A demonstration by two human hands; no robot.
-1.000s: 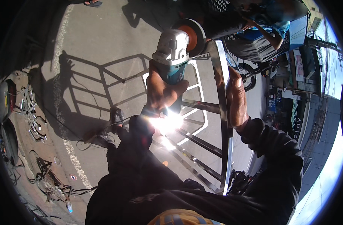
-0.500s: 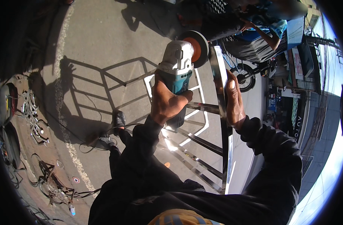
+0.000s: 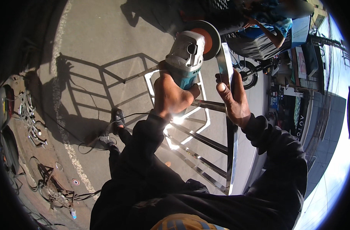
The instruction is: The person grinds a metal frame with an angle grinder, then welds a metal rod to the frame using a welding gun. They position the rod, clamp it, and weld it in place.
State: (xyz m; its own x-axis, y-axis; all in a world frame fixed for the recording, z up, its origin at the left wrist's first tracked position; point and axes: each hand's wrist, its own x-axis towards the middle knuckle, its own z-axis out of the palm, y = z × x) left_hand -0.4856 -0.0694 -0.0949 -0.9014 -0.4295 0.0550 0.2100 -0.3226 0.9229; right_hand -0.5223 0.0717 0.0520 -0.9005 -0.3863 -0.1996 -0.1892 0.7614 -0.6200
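My left hand [image 3: 172, 96] is wrapped round the teal body of an angle grinder [image 3: 185, 53]. The grinder's silver head points away from me, and its dark disc [image 3: 211, 40] with an orange middle stands beside the far end of a shiny metal frame [image 3: 231, 153]. Whether the disc touches the metal I cannot tell. Closed round the frame's long square tube, just nearer than the disc, is my right hand [image 3: 237, 103], its thumb across the near face. Several crossbars run off the tube to the left. My palm hides part of the grinder's handle.
A person [image 3: 276, 36] sits at the far right by a motorcycle [image 3: 247, 74]. Coiled cables and metal clamps [image 3: 31, 115] lie along the left. A black cord [image 3: 138, 114] crosses the pavement near someone's shoes [image 3: 117, 117]. The frame's shadow [image 3: 102, 73] falls on the ground.
My left hand has raised and tilted the grinder, its disc shifting away and slightly right. My right hand has gone from lying along the tube to wrapping round it.
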